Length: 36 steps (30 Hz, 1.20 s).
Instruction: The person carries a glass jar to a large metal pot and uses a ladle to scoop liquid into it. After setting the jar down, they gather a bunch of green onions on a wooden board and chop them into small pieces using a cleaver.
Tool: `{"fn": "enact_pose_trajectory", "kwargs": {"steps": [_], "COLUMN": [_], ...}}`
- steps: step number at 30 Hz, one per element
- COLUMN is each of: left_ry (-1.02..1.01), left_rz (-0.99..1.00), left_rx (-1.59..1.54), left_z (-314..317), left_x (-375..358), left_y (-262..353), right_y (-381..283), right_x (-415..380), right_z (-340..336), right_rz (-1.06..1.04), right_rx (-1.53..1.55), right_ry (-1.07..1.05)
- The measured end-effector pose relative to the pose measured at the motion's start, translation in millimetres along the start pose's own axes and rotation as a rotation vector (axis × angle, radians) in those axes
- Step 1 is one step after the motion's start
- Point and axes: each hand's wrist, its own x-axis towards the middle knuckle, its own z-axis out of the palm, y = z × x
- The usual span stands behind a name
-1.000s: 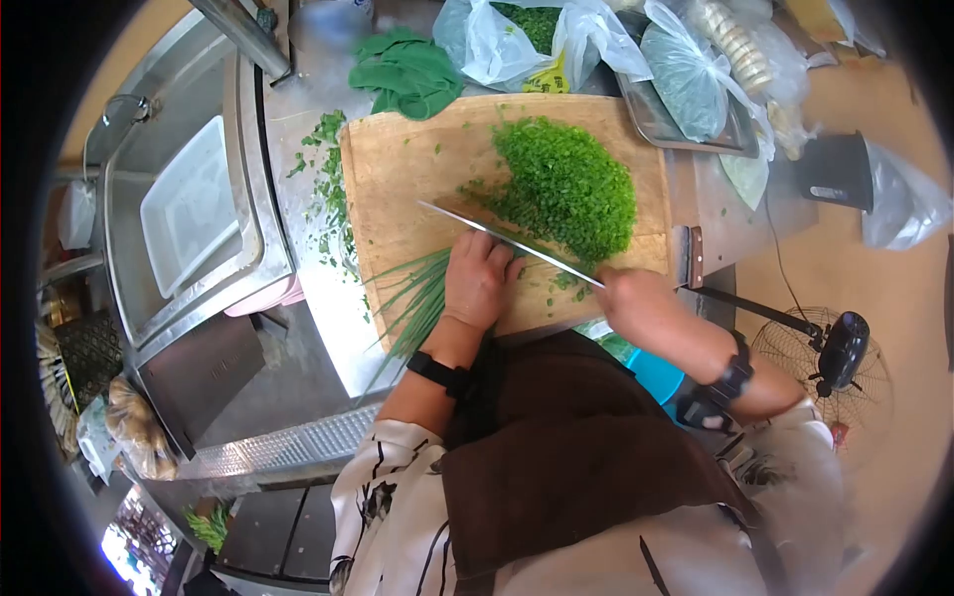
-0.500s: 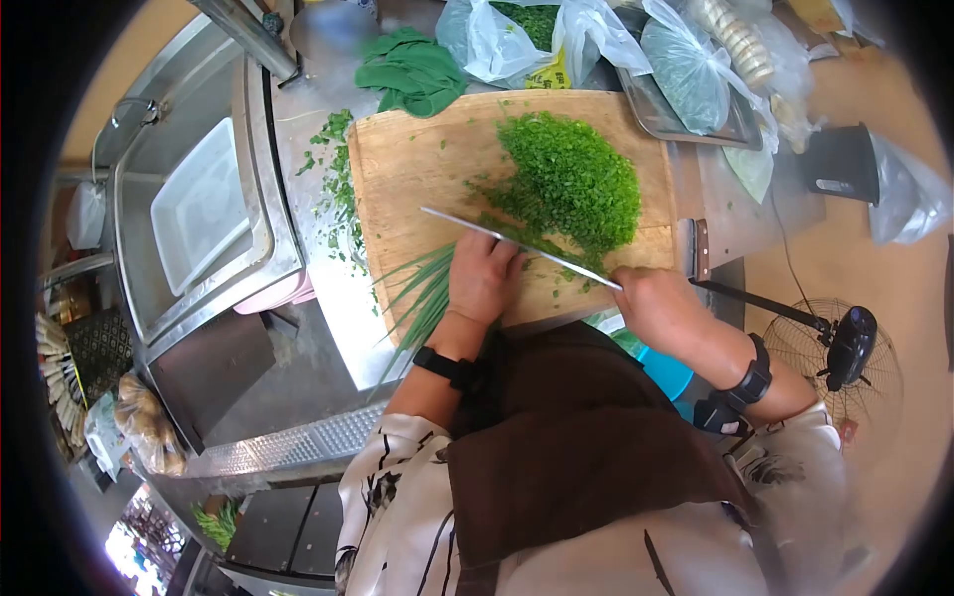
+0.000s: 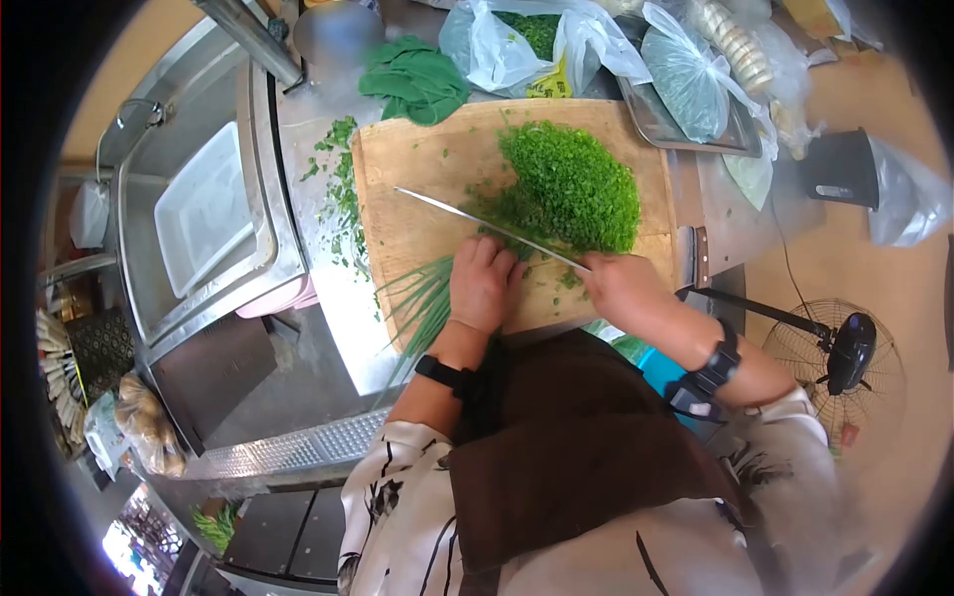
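Note:
My right hand [image 3: 624,288] is closed around the handle end of a long knife [image 3: 487,226], whose blade slants up and left across the wooden cutting board [image 3: 407,199]. Beside the blade, my left hand [image 3: 484,283] presses with curled fingers on a bundle of scallions [image 3: 422,303]. Their long green stalks fan out to the left, over the board's near edge. A large mound of chopped scallions [image 3: 581,184] lies beyond the knife, at the board's right. The knife's handle is hidden in my right fist.
A cleaver [image 3: 700,256] lies by the board's right edge. Behind the board are a green cloth [image 3: 412,79], a bag of chopped greens [image 3: 527,40] and a metal tray [image 3: 696,139]. Scraps of greens [image 3: 343,199] litter the counter left, near a sink [image 3: 189,199]. A fan [image 3: 845,348] stands right.
My right hand and the knife have shifted left and slightly away from me, so the blade tip reaches farther across the board. My left hand stays on the scallions.

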Motion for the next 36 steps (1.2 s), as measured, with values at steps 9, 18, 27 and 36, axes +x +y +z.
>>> {"fn": "enact_pose_trajectory", "kwargs": {"steps": [9, 18, 27, 36], "left_ry": [0.062, 0.024, 0.093, 0.074], "left_rz": [0.036, 0.028, 0.075, 0.055], "left_rx": [-0.007, -0.005, -0.021, -0.030], "left_z": [5.7, -4.8, 0.1, -0.8], "left_x": [2.0, -0.9, 0.3, -3.7], "left_y": [-3.7, -0.6, -3.4, -2.3], "right_y": [-4.3, -1.3, -10.5, -4.0], "right_x": [-8.1, 4.2, -1.5, 9.2], "right_z": [0.3, 1.0, -0.7, 3.4], "right_rz": [0.100, 0.026, 0.078, -0.026], "right_rx": [-0.085, -0.016, -0.099, 0.019], "right_ry": [-0.145, 0.006, -0.159, 0.020]}}
